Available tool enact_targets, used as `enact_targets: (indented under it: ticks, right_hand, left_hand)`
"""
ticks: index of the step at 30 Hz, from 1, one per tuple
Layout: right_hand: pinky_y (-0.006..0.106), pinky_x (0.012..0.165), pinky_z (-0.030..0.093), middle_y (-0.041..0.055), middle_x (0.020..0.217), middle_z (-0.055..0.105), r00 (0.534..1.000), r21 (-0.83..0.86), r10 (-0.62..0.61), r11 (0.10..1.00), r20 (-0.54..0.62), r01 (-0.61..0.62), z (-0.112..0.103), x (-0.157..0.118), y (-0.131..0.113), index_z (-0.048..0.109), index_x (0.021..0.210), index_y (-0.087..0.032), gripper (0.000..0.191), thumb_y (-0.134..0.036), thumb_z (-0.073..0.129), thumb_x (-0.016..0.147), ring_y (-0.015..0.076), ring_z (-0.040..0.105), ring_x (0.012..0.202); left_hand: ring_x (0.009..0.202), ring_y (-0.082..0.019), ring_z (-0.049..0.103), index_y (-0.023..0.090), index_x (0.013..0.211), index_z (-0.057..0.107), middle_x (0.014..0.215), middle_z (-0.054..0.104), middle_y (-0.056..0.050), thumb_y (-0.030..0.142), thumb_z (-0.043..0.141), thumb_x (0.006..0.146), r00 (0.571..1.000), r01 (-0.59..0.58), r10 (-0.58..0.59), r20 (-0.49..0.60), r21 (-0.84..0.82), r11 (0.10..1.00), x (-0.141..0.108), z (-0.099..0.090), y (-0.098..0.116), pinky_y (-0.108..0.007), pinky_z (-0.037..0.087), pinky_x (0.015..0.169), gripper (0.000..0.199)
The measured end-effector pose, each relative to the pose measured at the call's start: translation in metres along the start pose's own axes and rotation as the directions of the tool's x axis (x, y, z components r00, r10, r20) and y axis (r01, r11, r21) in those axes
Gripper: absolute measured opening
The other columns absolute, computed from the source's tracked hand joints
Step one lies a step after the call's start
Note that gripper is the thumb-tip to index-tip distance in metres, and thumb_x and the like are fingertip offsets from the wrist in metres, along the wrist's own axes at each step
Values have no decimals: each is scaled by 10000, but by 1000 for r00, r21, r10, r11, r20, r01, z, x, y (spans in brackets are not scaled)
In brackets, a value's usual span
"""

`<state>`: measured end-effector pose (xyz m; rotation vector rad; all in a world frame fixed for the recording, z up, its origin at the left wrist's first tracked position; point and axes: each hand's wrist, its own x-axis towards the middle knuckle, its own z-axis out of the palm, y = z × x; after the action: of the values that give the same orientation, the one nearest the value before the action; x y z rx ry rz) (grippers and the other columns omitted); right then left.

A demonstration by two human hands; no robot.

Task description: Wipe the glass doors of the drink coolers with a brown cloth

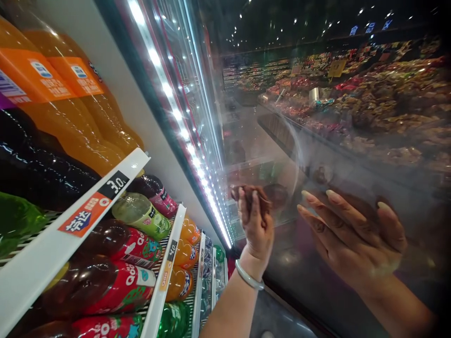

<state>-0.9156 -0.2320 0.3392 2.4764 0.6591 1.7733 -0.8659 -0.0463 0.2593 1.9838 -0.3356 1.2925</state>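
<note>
My left hand [256,225], with a pale bangle on its wrist, presses a crumpled brown cloth [260,196] against the inner side of a glass door [282,173]. Two of its fingertips show over the cloth. The glass is hazy, with a curved streak above and to the right of the cloth. At the right, my right hand [355,234] has its fingers spread at the glass, holding nothing. Faint reflections of the fingers appear in the pane.
White-edged shelves [77,234] on the left hold drink bottles [130,253] and price tags. A bright light strip [183,134] runs down the cooler frame. Behind the glass are displays of packaged goods [398,108] and a dark floor.
</note>
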Motion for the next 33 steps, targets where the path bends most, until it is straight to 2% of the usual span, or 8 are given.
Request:
enact_targets:
  ticks: [6,12,16,18,22,24,29,33]
  right_hand:
    - [388,1348,175,-58,1379,693,995,40,68,997,79,-71,4,-6,-14,623,1429,-321,533,-214,765,926,180,530,1453]
    - [328,1365,53,-1,1520,584,962,141,-66,990,265,29,42,-75,-54,518,1520,-203,494,-131,512,1031,83,245,1596]
    - [320,1361,92,22,1529,577,951,223,-84,975,297,17,53,-109,-62,461,1562,-177,549,-138,501,1016,84,208,1607]
    - [310,1358,11,-25,1581,518,925,196,-82,981,371,8,53,-112,-63,423,1589,-221,582,-149,509,1017,77,199,1610]
    - [304,1345,-14,-58,1590,500,916,144,-26,989,401,-35,53,-107,-70,389,1606,-281,607,-177,527,1024,83,250,1597]
    - [305,1341,9,-48,1575,518,926,123,13,990,378,-65,54,-104,-74,397,1603,-288,609,-194,550,1021,95,289,1585]
    - [339,1342,66,-15,1548,562,938,191,19,977,345,-90,52,-99,-78,432,1592,-276,601,-145,463,1007,108,348,1565]
    - [426,1322,221,-22,1560,552,936,282,-23,956,352,-83,51,-106,-75,475,1573,-341,630,-165,386,974,163,403,1547]
  left_hand:
    - [1636,-328,179,291,1641,351,1785,164,-39,177,595,975,937,-334,342,66,-108,936,-21,8,13,-532,317,1309,718]
    - [1640,-289,174,327,1664,274,1789,130,-36,100,575,946,1000,2,-1,14,-36,999,-32,5,0,-505,284,1321,811]
    - [1637,-292,178,378,1646,308,1784,148,10,30,576,913,991,-101,99,91,11,995,-49,2,-15,-516,344,1300,855]
    - [1642,-277,140,415,1638,307,1785,122,50,29,600,904,987,-128,121,109,60,990,-43,-4,-40,-499,342,1300,880]
    - [1638,-236,137,380,1673,210,1785,122,5,-8,537,901,975,219,-221,10,73,973,-36,-12,-75,-469,260,1330,923]
    - [1639,-254,130,341,1677,222,1788,109,-26,48,565,919,965,253,-255,64,34,967,-55,-9,-67,-470,257,1328,882]
    - [1628,-299,189,316,1672,257,1782,149,-54,171,582,956,976,86,-71,204,-66,994,-125,1,-32,-515,347,1287,799]
    - [1635,-290,134,367,1670,239,1783,149,-14,174,594,960,954,230,-222,203,-15,973,-117,2,-53,-517,314,1304,818]
